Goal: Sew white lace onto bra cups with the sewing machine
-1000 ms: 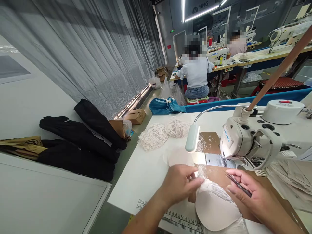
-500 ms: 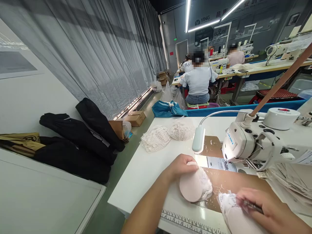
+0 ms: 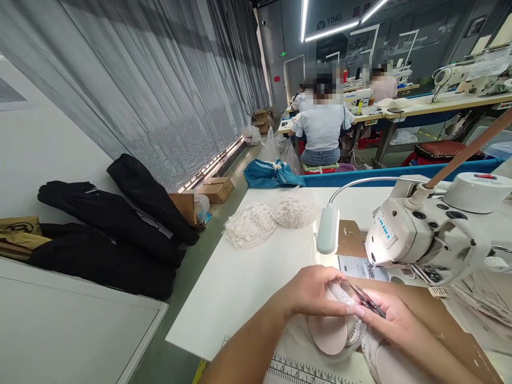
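My left hand [image 3: 318, 292] pinches the lace edge of a pale pink padded bra cup [image 3: 328, 335] just in front of the sewing machine. In my right hand [image 3: 400, 320] is a pair of thread snips [image 3: 370, 303], their pointed dark blades aimed up and left, close to the lace. The fingertips of both hands meet at the white lace trim. A second padded cup [image 3: 396, 365] with a lace border lies under my right forearm, partly hidden. The white sewing machine [image 3: 400, 229] stands just beyond my hands, its needle area apart from the cups.
Two piles of lace cups [image 3: 252, 224] lie on the white table [image 3: 208, 298] at the back left. A lamp [image 3: 328, 229] hangs on a bent arm beside the machine. Stacked fabric pieces [image 3: 486, 301] lie at the right. Ahead sits a person in a white shirt [image 3: 322, 128].
Both hands have come together at the lace. My left hand has shifted its grip to the cup's lace edge, and the snips in my right hand now point up and left.
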Action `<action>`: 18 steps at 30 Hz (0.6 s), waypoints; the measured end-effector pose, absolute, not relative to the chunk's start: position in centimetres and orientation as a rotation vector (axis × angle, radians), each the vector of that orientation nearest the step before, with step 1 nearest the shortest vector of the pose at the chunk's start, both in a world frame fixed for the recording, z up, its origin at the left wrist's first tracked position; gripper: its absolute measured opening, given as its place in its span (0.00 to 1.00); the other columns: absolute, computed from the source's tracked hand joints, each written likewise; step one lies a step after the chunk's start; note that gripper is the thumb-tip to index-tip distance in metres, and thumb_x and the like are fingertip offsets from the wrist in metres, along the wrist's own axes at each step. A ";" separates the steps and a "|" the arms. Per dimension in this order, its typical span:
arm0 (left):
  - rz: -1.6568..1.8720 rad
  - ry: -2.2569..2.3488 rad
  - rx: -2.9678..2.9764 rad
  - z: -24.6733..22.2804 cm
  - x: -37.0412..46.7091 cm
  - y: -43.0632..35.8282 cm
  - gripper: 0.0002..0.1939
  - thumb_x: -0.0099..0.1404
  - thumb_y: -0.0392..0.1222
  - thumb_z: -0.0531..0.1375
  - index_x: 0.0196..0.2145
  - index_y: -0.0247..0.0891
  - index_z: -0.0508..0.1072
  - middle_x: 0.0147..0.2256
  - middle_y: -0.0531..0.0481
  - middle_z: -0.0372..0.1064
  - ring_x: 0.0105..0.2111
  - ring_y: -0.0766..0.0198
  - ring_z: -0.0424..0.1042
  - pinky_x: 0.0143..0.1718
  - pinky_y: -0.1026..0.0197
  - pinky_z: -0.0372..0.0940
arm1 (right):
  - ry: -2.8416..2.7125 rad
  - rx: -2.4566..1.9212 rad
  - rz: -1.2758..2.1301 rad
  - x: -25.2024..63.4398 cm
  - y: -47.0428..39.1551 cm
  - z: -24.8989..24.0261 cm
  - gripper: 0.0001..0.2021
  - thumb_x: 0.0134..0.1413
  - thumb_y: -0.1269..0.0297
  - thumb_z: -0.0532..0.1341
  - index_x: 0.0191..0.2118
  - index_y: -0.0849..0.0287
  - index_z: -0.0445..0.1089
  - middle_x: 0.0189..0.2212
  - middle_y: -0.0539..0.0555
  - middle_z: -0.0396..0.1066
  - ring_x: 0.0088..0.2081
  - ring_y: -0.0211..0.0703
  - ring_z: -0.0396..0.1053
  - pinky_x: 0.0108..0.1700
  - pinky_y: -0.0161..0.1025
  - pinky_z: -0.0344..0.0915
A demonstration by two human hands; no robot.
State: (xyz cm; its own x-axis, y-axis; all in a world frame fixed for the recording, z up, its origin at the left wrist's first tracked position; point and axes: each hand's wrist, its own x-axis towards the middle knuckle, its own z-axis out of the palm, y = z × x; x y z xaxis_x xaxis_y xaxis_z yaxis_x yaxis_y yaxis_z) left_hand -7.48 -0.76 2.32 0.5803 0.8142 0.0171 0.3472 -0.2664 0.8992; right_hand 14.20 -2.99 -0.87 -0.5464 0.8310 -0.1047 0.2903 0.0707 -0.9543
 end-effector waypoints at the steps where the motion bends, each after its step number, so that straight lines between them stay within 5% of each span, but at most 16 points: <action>1: 0.579 0.928 1.827 2.1 -7.2 -0.7 0.22 0.54 0.54 0.68 0.42 0.38 0.76 0.39 0.49 0.74 0.38 0.60 0.71 0.41 0.63 0.62 | -1.878 -1.112 1.493 14.4 -3.0 -1.0 0.19 0.60 0.46 0.54 0.35 0.57 0.71 0.32 0.51 0.72 0.35 0.48 0.69 0.38 0.39 0.67; 4: 0.475 0.857 1.717 1.4 -6.7 -0.5 0.17 0.58 0.53 0.65 0.34 0.36 0.77 0.35 0.50 0.74 0.36 0.64 0.71 0.37 0.66 0.62 | -1.873 -1.152 1.448 14.9 -3.1 -1.3 0.18 0.60 0.46 0.55 0.35 0.55 0.72 0.31 0.52 0.72 0.35 0.47 0.70 0.38 0.38 0.68; 9: 0.416 0.853 1.545 1.3 -7.0 -0.1 0.16 0.55 0.51 0.67 0.35 0.36 0.79 0.33 0.50 0.74 0.36 0.63 0.70 0.38 0.65 0.62 | -1.823 -1.269 1.383 16.6 -3.2 -1.4 0.21 0.63 0.48 0.52 0.53 0.52 0.70 0.42 0.55 0.75 0.45 0.51 0.71 0.47 0.42 0.68; 14: 0.400 0.860 1.409 1.3 -7.1 -0.2 0.18 0.53 0.52 0.68 0.36 0.35 0.81 0.32 0.50 0.75 0.36 0.62 0.70 0.38 0.65 0.61 | -1.943 -1.294 1.472 17.1 -2.8 -0.6 0.22 0.59 0.45 0.56 0.52 0.51 0.73 0.51 0.56 0.73 0.55 0.57 0.66 0.58 0.49 0.59; 18: 0.371 0.897 1.379 1.0 -6.9 -0.3 0.19 0.53 0.52 0.69 0.36 0.35 0.81 0.31 0.50 0.74 0.33 0.64 0.69 0.33 0.66 0.59 | -1.956 -1.174 1.589 16.1 -2.9 0.7 0.20 0.60 0.45 0.54 0.47 0.53 0.72 0.41 0.54 0.75 0.44 0.51 0.70 0.46 0.44 0.65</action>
